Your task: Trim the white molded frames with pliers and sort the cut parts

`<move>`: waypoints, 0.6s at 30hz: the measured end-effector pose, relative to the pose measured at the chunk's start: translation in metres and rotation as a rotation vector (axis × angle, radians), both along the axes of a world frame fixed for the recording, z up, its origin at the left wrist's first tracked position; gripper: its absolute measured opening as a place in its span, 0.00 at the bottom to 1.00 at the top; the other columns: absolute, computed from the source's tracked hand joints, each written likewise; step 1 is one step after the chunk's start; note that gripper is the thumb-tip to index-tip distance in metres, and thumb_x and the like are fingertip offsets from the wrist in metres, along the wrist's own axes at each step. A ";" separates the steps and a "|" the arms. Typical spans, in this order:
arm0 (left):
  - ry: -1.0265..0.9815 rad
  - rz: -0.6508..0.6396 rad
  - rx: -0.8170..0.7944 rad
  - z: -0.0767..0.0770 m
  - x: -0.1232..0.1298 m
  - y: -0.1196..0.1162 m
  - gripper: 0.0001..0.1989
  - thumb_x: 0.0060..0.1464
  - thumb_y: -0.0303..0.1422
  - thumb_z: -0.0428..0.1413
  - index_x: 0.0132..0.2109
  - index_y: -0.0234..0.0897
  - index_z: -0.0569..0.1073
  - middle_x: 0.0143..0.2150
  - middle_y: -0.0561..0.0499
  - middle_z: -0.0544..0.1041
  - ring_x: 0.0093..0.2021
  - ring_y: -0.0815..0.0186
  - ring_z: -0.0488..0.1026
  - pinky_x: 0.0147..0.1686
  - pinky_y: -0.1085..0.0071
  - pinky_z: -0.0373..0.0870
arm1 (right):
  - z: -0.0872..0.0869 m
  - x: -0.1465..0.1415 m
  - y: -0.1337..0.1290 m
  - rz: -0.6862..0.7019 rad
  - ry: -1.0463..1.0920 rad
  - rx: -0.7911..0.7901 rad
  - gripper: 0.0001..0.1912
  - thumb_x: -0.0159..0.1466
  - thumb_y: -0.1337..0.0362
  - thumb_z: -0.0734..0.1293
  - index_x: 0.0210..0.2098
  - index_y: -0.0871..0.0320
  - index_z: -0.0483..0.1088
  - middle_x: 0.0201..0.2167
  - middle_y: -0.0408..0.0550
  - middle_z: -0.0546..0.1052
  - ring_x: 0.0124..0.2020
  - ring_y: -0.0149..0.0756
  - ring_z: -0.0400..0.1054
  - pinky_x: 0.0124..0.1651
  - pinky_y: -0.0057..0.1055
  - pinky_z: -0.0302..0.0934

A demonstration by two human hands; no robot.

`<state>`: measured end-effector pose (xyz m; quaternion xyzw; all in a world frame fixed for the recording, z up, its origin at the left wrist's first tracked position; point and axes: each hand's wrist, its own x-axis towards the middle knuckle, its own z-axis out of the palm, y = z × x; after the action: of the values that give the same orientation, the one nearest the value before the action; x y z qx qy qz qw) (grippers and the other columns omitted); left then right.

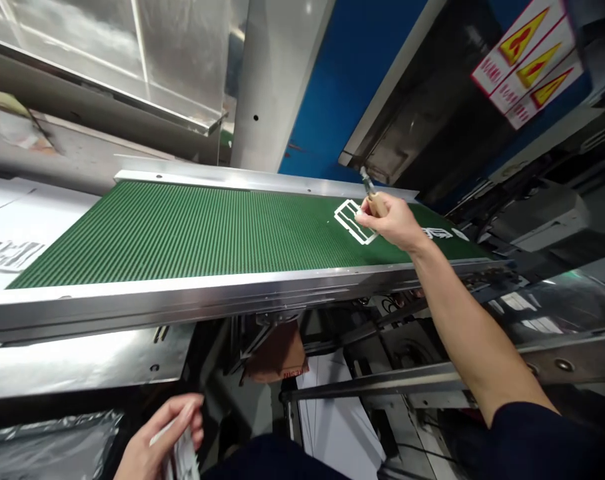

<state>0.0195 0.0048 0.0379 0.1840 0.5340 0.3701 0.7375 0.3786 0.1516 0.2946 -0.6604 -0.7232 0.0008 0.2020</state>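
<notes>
The right hand [388, 222] is closed around a wood-handled craft knife [375, 202], just beside a white paper cutout [350, 222] lying on the green conveyor belt [182, 233]. Below the belt's steel side rail [182, 297], the left hand [155, 443] grips a bundle of white paper strips [183, 457].
</notes>
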 end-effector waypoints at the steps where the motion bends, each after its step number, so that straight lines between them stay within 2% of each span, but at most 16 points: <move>1: -0.013 -0.027 0.065 0.018 0.003 0.001 0.21 0.38 0.43 0.65 0.41 0.43 0.74 0.30 0.54 0.74 0.26 0.70 0.69 0.25 0.78 0.68 | -0.004 -0.020 -0.017 0.111 0.182 0.003 0.09 0.58 0.62 0.64 0.35 0.59 0.60 0.29 0.43 0.65 0.28 0.28 0.60 0.30 0.26 0.55; 2: -0.011 -0.064 0.118 0.035 0.005 0.003 0.23 0.42 0.43 0.63 0.46 0.43 0.72 0.33 0.54 0.75 0.28 0.70 0.69 0.27 0.78 0.68 | -0.011 -0.040 -0.035 0.200 0.329 -0.049 0.10 0.57 0.62 0.65 0.34 0.59 0.61 0.27 0.42 0.64 0.26 0.27 0.59 0.29 0.25 0.55; 4: -0.010 -0.144 0.217 0.060 0.006 0.009 0.20 0.47 0.41 0.61 0.47 0.41 0.71 0.35 0.52 0.74 0.30 0.70 0.69 0.30 0.77 0.68 | -0.032 -0.080 -0.071 0.316 0.494 -0.255 0.10 0.56 0.64 0.67 0.33 0.59 0.62 0.26 0.40 0.63 0.25 0.26 0.58 0.27 0.24 0.55; 7: 0.001 -0.257 0.321 0.075 0.004 0.012 0.16 0.51 0.40 0.58 0.45 0.39 0.73 0.35 0.50 0.75 0.32 0.68 0.69 0.33 0.74 0.67 | -0.078 -0.124 -0.114 0.362 0.554 -0.585 0.06 0.57 0.66 0.66 0.32 0.58 0.62 0.24 0.38 0.64 0.23 0.24 0.57 0.25 0.22 0.53; 10: 0.013 -0.347 0.325 0.071 0.000 0.008 0.14 0.52 0.39 0.57 0.44 0.38 0.73 0.32 0.51 0.75 0.30 0.68 0.68 0.34 0.74 0.65 | -0.125 -0.143 -0.133 0.347 0.586 -0.711 0.05 0.57 0.66 0.65 0.32 0.58 0.62 0.25 0.38 0.64 0.23 0.24 0.56 0.24 0.21 0.52; 12: 0.015 -0.375 0.293 0.064 -0.001 0.004 0.12 0.52 0.38 0.57 0.42 0.38 0.74 0.29 0.53 0.73 0.29 0.69 0.67 0.33 0.75 0.64 | -0.146 -0.146 -0.136 0.353 0.611 -0.736 0.06 0.57 0.66 0.65 0.32 0.58 0.62 0.25 0.38 0.64 0.24 0.24 0.56 0.26 0.22 0.53; 14: 0.015 -0.393 0.269 0.057 -0.001 0.000 0.10 0.51 0.38 0.58 0.39 0.37 0.74 0.27 0.54 0.72 0.29 0.70 0.65 0.32 0.76 0.63 | -0.158 -0.147 -0.137 0.355 0.634 -0.748 0.07 0.56 0.66 0.66 0.31 0.58 0.62 0.25 0.38 0.64 0.25 0.24 0.56 0.27 0.22 0.53; 18: 0.027 -0.432 0.246 0.047 0.000 -0.001 0.10 0.51 0.38 0.57 0.30 0.36 0.71 0.24 0.56 0.68 0.27 0.71 0.62 0.29 0.75 0.59 | -0.168 -0.149 -0.138 0.336 0.674 -0.799 0.07 0.55 0.66 0.66 0.30 0.59 0.62 0.25 0.38 0.63 0.25 0.24 0.56 0.27 0.22 0.52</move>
<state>0.0192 0.0040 0.0850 0.3875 0.4429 0.2635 0.7644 0.2294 0.0133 0.1264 -0.5241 -0.6574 0.5192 0.1532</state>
